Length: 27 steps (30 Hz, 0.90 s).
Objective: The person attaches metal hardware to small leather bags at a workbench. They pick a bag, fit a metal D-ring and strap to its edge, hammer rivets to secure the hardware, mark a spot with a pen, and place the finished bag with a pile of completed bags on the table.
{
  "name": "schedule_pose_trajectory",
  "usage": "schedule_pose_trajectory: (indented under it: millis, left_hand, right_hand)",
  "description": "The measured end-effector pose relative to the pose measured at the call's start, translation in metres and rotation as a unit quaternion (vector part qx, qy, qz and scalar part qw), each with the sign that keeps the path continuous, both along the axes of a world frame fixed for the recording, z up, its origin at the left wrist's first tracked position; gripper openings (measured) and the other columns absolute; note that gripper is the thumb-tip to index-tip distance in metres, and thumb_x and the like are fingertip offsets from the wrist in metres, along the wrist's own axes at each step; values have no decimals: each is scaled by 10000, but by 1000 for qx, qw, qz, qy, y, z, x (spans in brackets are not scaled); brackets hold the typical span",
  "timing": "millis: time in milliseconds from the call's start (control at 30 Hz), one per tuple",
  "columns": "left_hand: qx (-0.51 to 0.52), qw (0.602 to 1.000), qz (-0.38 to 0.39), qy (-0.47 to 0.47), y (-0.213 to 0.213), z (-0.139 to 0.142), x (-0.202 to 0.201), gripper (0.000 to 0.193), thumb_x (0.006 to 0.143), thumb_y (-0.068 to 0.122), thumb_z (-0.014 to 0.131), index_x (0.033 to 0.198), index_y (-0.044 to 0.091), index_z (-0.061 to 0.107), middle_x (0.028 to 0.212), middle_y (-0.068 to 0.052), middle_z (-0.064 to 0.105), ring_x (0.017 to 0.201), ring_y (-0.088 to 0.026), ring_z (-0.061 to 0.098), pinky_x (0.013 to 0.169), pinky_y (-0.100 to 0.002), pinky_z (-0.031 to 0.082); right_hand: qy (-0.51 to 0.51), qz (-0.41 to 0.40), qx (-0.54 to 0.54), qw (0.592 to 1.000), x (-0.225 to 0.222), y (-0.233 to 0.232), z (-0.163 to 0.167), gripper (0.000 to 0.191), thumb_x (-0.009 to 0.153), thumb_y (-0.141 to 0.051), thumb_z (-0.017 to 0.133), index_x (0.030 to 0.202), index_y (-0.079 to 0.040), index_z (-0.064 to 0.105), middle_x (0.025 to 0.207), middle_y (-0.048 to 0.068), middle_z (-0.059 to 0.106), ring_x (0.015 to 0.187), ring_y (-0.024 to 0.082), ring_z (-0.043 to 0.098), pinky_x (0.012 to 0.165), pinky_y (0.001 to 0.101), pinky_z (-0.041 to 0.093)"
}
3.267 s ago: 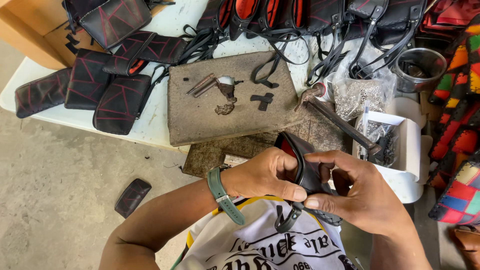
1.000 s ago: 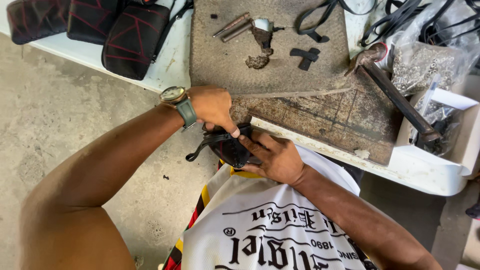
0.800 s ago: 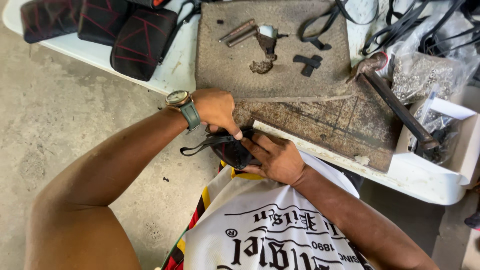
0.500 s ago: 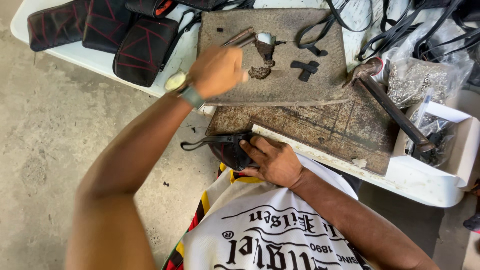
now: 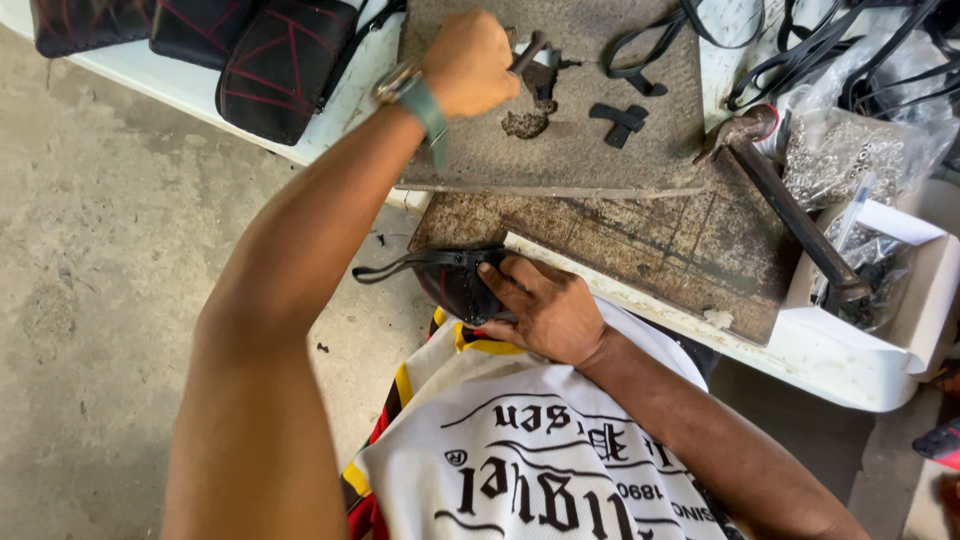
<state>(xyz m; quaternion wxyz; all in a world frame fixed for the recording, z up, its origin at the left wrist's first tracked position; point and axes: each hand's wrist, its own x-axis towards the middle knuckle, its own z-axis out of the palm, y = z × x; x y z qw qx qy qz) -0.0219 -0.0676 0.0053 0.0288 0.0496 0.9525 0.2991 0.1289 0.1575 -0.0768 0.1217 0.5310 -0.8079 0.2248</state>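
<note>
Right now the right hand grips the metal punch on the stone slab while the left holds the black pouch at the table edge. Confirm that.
Not quite: the head view shows the hands swapped. The left hand grips the metal punch on the stone slab, while the right hand holds the black pouch at the table edge.

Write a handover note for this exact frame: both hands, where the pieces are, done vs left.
Left hand: out over the grey slab, closed around a small metal tool; grip looks firm.
Right hand: pins the black pouch at the near table edge, strap trailing left.
Nearby: hammer on the rusty plate, black strap pieces on the slab.
Done: tool in hand.
Left: tool has not reached the pouch.
</note>
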Motion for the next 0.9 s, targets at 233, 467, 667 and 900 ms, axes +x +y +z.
schedule_pose_trajectory:
  millis: [233, 467, 667, 900]
  left_hand:
    - [568, 814, 1, -123, 3, -12, 149, 241, 992, 109, 663, 1129, 22, 485, 1015, -105, 692, 990, -209, 752, 928, -418, 602]
    - [464, 883, 61, -28, -10, -25, 174, 192, 1027, 127, 694, 1165, -6, 710, 1034, -104, 735, 958, -161, 671, 857, -334, 556]
    - [681, 728, 44, -65, 9, -43, 184, 160, 968, 124, 725, 1090, 36, 669, 1025, -80, 734, 976, -152, 739, 887, -339, 621]
    - [398, 914, 31, 69, 19, -46, 204, 142, 1002, 94, 701, 1122, 24, 670, 1002, -89, 734, 901, -171, 709, 785, -299, 610]
  right_hand:
    - [-5, -3, -4, 1000, 1, -1, -3, 677, 770, -500, 819, 1279, -77, 677, 1129, 84, 608, 892, 242, 689, 693, 346, 585]
    - [-12, 3, 7, 1000, 1, 1, -2, 703, 750, -486, 817, 1297, -71, 670, 1128, 89, 615, 870, 249, 697, 674, 349, 587]
    - [-32, 0, 2, 999, 1, 0, -3, 641, 774, -480, 819, 1255, -83, 672, 1147, 70, 617, 911, 240, 704, 724, 341, 598]
    - [-24, 6, 0, 1000, 0, 1, 0, 665, 752, -466, 802, 1253, -44, 689, 1126, 92, 626, 883, 259, 699, 688, 358, 589]
